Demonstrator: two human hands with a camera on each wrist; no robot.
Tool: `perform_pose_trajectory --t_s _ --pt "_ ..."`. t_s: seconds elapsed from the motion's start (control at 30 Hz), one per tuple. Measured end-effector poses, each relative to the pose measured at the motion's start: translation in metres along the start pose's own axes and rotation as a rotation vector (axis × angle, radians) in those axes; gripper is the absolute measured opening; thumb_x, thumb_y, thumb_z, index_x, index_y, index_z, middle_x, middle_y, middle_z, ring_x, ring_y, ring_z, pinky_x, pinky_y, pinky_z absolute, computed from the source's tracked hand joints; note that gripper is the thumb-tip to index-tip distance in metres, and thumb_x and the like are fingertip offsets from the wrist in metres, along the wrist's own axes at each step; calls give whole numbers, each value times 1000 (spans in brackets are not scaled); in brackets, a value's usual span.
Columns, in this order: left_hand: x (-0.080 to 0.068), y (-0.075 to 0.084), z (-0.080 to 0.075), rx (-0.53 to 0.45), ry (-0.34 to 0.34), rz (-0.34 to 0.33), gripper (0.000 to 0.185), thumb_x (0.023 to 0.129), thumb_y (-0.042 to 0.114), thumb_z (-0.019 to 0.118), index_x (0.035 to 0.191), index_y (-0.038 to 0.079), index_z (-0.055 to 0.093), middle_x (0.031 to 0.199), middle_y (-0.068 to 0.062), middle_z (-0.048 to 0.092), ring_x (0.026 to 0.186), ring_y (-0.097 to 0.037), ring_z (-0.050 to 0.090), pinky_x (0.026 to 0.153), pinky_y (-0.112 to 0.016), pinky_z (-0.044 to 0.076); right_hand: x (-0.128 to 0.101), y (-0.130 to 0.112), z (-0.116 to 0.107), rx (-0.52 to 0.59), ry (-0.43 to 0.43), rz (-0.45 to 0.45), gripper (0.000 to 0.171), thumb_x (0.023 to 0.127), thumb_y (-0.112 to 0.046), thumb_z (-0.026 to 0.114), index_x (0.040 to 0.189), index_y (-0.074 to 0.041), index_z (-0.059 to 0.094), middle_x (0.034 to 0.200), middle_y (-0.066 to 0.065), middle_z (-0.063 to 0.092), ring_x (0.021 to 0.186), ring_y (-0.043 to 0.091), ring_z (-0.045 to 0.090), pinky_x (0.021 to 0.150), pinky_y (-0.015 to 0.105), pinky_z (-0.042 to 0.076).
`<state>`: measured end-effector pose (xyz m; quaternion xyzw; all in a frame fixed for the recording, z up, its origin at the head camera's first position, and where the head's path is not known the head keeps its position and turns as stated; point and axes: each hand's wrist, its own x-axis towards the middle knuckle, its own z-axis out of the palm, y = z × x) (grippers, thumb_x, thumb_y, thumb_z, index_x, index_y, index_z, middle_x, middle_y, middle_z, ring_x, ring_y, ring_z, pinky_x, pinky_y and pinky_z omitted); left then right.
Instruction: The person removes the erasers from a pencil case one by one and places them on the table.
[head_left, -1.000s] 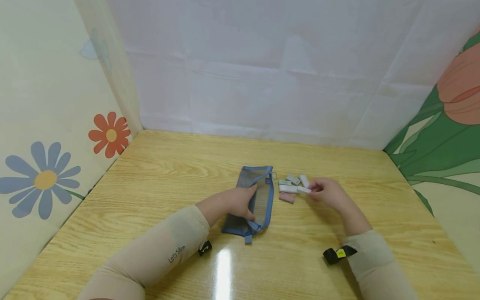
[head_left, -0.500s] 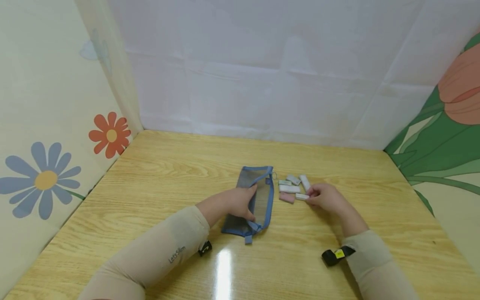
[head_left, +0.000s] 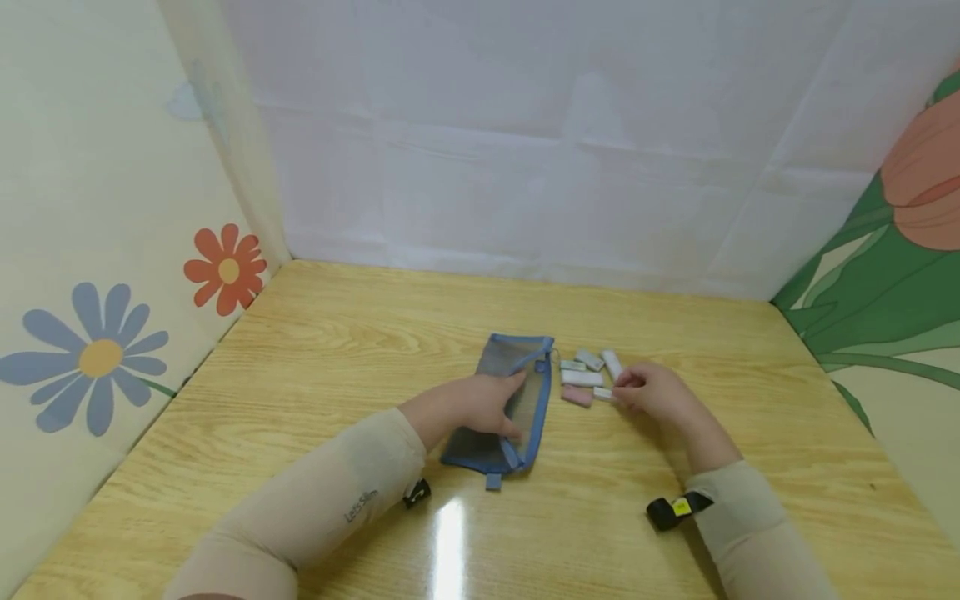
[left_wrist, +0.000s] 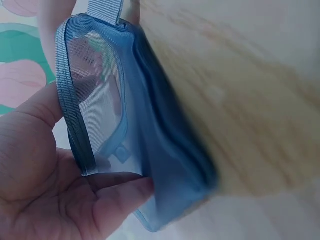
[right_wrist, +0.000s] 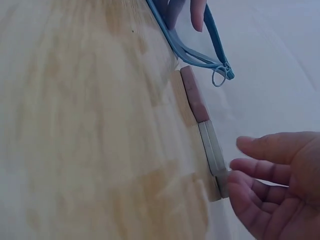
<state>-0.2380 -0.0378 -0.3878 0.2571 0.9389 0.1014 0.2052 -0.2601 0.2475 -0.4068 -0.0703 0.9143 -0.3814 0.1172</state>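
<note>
On the table lies a blue-edged mesh zip pouch (head_left: pixel 495 360), its mouth held wide. My left hand (head_left: pixel 487 404) grips the pouch's rim; in the left wrist view one finger passes behind the zipper edge and shows through the mesh. To the right of the pouch sits a cluster of small block-shaped erasers: a pink eraser (head_left: pixel 577 396), a white eraser (head_left: pixel 582 378) and several others. My right hand (head_left: pixel 651 392) is beside a small white eraser (head_left: pixel 602 393), nearest the fingertips. In the right wrist view its thumb and fingers are apart, with nothing between them.
The wood-grain table (head_left: pixel 337 333) reaches back to a white cloth backdrop (head_left: pixel 480 167). Flower-printed panels stand on both sides. A small ring (right_wrist: pixel 218 78) hangs from the pouch's zipper end.
My right hand has brought a small white eraser down and nearer, from over the long white one to beside the pink one, and its fingers have parted. My left hand keeps its grip.
</note>
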Motion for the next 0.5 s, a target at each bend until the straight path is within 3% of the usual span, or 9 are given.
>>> perform_pose_trajectory --t_s 0.23,0.4,0.5 --pt "3 12 2 108 23 -32 96 78 53 63 147 10 14 140 -20 38 127 -31 38 104 -37 32 -2 -5 -11 -16 52 -39 22 86 -17 63 99 1 62 84 9 63 71 18 59 62 30 50" --pt "0 22 0 70 -11 -114 96 80 59 57 149 19 4 141 -26 32 127 -38 35 102 -44 34 0 -8 -18 -27 35 -55 23 87 -19 62 100 1 62 87 10 63 75 19 61 66 32 52" --pt "-2 19 -5 40 -28 -113 95 80 66 50 147 26 -5 142 -31 23 127 -42 32 102 -50 32 5 -12 -22 -76 30 -61 24 89 -21 60 101 -1 61 88 11 62 75 21 59 65 32 51"
